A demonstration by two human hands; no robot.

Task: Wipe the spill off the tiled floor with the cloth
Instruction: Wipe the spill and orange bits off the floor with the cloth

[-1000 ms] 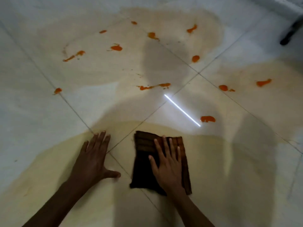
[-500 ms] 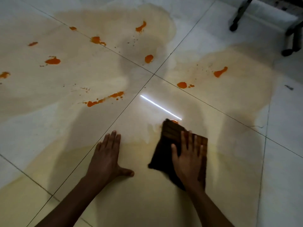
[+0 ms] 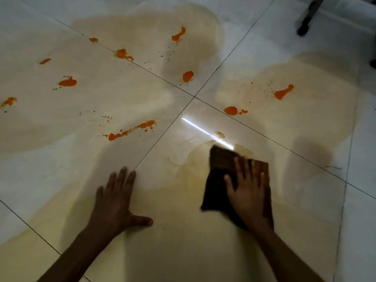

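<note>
Here the cloth [image 3: 225,176] lies flat on the tiled floor [image 3: 61,163], a dark brown folded rectangle whose long axis runs from the near edge of the view up and slightly left, its far corner pointing toward a bright streak of reflected light [image 3: 205,132]. The right hand [image 3: 249,192] lies palm-down on its right half, fingers straight and a little spread, the thumb out to the left on the fabric – pressing, not pinching. The left hand [image 3: 116,202] is flat on bare tile well to the left, four fingers close together, thumb splayed right. Both sit within the spill [image 3: 183,251], a wide tan film crossing several tiles; thin yellowish smear marks curve just beyond the cloth's far-left side. Orange blobs [image 3: 130,131] (scattered, some streaked) dot the film farther out – none touches the cloth. A dark furniture leg [image 3: 307,19] stands at the top right. No container shows.
</note>
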